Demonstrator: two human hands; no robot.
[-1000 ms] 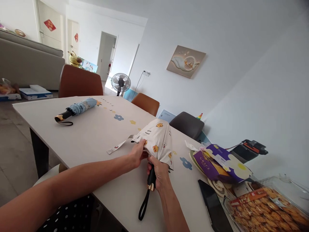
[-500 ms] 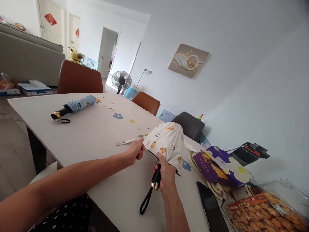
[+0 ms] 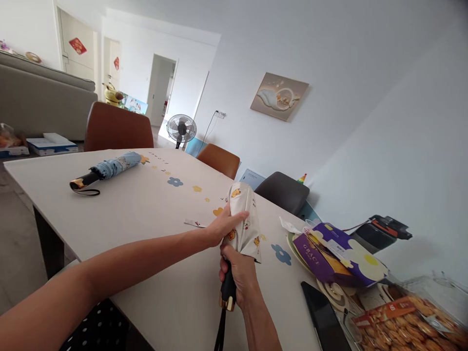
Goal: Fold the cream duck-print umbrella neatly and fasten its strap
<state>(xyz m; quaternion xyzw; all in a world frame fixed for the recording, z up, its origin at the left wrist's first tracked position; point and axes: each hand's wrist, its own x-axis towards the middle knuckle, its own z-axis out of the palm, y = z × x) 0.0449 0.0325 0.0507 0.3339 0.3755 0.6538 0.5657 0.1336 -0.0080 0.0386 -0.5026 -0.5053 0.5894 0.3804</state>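
Observation:
A white folding umbrella [image 3: 252, 234] printed with yellow cartoon figures is held over the table. My right hand [image 3: 239, 273] is closed round it where the black handle meets the canopy. Just above, my left hand [image 3: 224, 225] wraps the gathered cloth, thumb lying across the front. The canopy is bunched narrow, with a loose flap hanging at its right. A strap [image 3: 194, 223] sticks out to the left, its inner end hidden by my left hand. The handle ends in a gold-coloured band with a black wrist loop [image 3: 220, 329]. Farther left lies a folded blue umbrella [image 3: 115, 167].
On the table's [image 3: 146, 214] right side are a black phone [image 3: 323, 317], a purple box [image 3: 329, 248], a clear tray of cookies [image 3: 413, 319] and a dark bottle [image 3: 376, 234]. Brown chairs [image 3: 119, 126] and a dark chair [image 3: 283, 192] line the far edges. A fan [image 3: 182, 129] stands behind.
My left hand has left the strap's side and closed round the canopy, which is now bunched narrower. The umbrella has shifted slightly left and stands more upright. The view has tilted slightly.

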